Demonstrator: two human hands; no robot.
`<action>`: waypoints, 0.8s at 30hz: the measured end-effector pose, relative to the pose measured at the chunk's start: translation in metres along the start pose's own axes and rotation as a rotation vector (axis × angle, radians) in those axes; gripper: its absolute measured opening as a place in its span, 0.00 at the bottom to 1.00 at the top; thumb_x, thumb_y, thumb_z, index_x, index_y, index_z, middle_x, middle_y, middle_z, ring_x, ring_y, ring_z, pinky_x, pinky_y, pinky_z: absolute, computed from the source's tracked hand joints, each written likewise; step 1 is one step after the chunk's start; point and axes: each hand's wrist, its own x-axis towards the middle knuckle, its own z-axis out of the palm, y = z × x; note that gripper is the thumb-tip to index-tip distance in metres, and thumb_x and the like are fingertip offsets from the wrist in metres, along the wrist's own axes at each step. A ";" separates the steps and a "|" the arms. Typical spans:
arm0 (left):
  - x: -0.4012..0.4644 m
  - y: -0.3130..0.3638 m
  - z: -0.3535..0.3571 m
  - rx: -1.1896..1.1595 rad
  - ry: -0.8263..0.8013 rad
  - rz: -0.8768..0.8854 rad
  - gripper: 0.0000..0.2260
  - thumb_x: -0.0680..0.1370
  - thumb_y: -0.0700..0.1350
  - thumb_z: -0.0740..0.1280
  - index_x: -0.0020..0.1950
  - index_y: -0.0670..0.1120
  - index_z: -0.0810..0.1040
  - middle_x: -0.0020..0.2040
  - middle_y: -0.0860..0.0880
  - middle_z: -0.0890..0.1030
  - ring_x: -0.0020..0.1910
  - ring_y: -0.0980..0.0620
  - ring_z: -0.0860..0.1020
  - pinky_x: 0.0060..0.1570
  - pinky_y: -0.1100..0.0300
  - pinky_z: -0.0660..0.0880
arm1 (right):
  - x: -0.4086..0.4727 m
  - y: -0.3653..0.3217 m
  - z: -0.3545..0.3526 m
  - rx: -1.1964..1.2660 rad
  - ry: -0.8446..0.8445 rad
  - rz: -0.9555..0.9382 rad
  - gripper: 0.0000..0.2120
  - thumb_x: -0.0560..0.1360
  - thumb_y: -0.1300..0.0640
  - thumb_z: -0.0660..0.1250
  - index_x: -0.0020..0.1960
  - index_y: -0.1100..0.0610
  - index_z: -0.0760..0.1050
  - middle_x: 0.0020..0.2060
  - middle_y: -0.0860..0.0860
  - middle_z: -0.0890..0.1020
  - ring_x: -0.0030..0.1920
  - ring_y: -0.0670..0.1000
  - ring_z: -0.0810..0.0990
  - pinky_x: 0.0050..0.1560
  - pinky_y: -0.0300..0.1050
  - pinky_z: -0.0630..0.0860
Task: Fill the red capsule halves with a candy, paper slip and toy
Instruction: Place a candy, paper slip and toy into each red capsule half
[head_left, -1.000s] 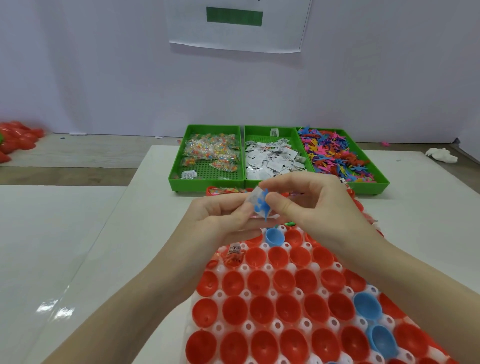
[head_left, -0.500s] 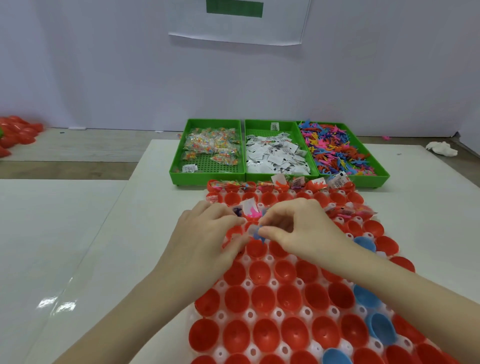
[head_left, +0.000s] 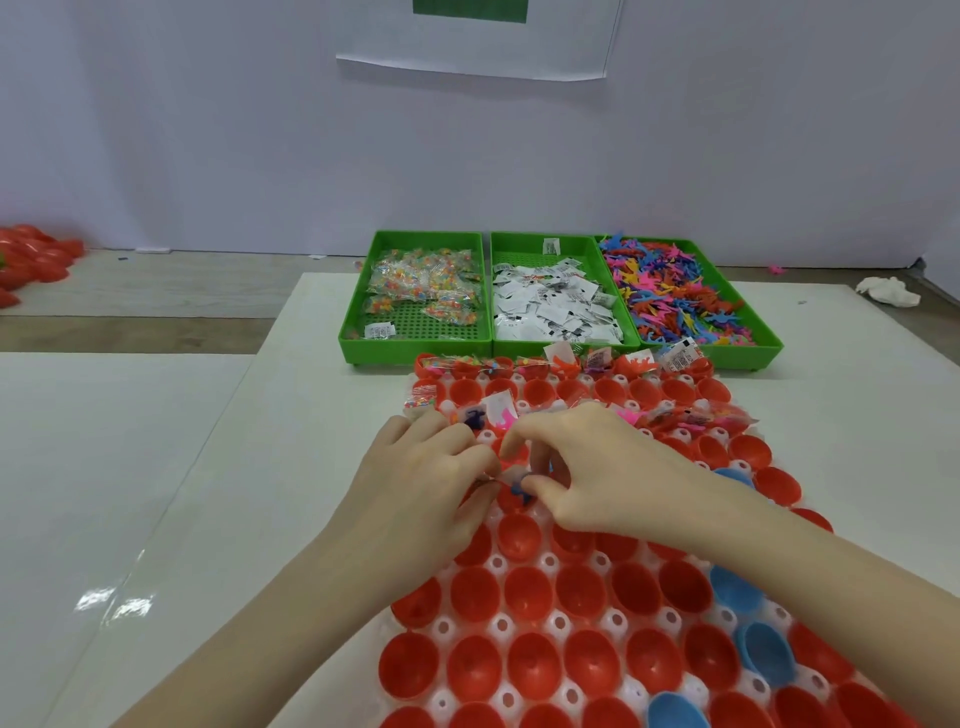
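Observation:
A white tray (head_left: 497, 562) on the table holds rows of open red capsule halves (head_left: 527, 595). My left hand (head_left: 426, 473) and my right hand (head_left: 597, 467) meet over one half in the middle rows. My right thumb and fingers pinch a small blue toy (head_left: 519, 491) down at that half. My left fingertips pinch a pale paper slip (head_left: 511, 474) beside the toy. Farther halves (head_left: 498, 410) hold slips, candy packets and toys. What lies inside the half under my fingers is hidden.
Three green trays stand behind the capsule tray: candy packets (head_left: 426, 291), paper slips (head_left: 550, 306), coloured toys (head_left: 675, 296). A few blue halves (head_left: 735, 592) sit among the red ones on the right. Red pieces (head_left: 31, 260) lie far left and a white wad (head_left: 888, 291) far right.
Both hands came down from above the tray with the slip and blue toy and now hold them at a red half.

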 end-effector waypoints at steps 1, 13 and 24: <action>0.000 -0.001 0.000 0.009 0.002 0.006 0.13 0.71 0.51 0.58 0.36 0.49 0.81 0.34 0.53 0.79 0.38 0.48 0.80 0.41 0.61 0.61 | 0.000 0.001 -0.001 -0.001 -0.001 -0.011 0.06 0.73 0.57 0.66 0.49 0.51 0.78 0.35 0.48 0.80 0.29 0.39 0.70 0.35 0.35 0.69; 0.004 -0.007 0.003 0.102 0.053 0.216 0.14 0.69 0.46 0.58 0.32 0.49 0.82 0.33 0.52 0.78 0.36 0.49 0.78 0.41 0.57 0.65 | 0.008 -0.014 0.002 -0.112 -0.052 0.038 0.06 0.69 0.61 0.67 0.41 0.54 0.82 0.30 0.50 0.73 0.32 0.48 0.70 0.29 0.38 0.65; 0.011 -0.010 -0.002 0.053 0.042 0.242 0.06 0.66 0.48 0.67 0.37 0.51 0.84 0.34 0.54 0.80 0.37 0.49 0.79 0.43 0.57 0.64 | 0.006 -0.002 -0.038 0.106 -0.067 0.123 0.15 0.61 0.46 0.77 0.45 0.46 0.80 0.33 0.41 0.82 0.36 0.37 0.76 0.41 0.43 0.77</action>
